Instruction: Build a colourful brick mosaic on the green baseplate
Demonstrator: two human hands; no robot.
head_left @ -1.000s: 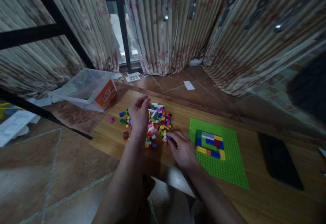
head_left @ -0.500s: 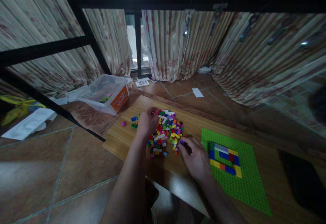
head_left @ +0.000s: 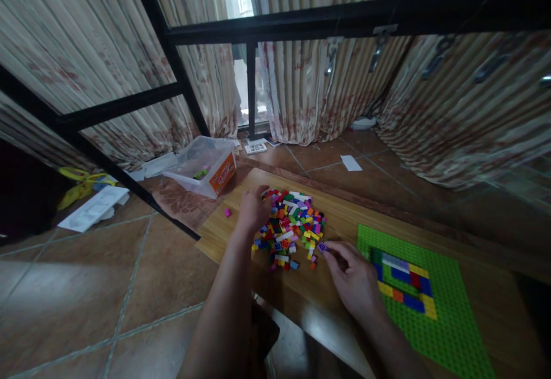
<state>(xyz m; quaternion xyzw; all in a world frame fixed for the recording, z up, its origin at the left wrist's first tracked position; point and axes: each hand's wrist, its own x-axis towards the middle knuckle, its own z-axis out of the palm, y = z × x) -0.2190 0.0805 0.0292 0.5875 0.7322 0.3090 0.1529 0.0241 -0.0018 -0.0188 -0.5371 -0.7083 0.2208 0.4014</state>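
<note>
A heap of small coloured toy bricks (head_left: 293, 218) lies on the wooden tabletop (head_left: 314, 293). My left hand (head_left: 253, 209) is at the heap's left side, its fingers curved and apart against the bricks; nothing held shows in it. Between thumb and fingertips of my right hand (head_left: 355, 278), a purple toy brick (head_left: 322, 247) is pinched just right of the heap. Further right lies a green baseplate (head_left: 456, 310) bearing a rectangular ring of bricks (head_left: 424, 304) in blue, yellow, red, orange and white. One pink brick (head_left: 228, 212) sits apart at the left.
Behind the table's left end stands a clear plastic box (head_left: 193, 161) with an orange label and some bricks inside. A black metal frame (head_left: 150, 201) passes close to the table's left end. Papers (head_left: 350, 163) and white trays (head_left: 92, 209) lie on the tiled floor.
The view has swung left. My left hand has shifted left across the heap, over the blue and green bricks that lay at its side. The right hand still pinches the purple brick.
</note>
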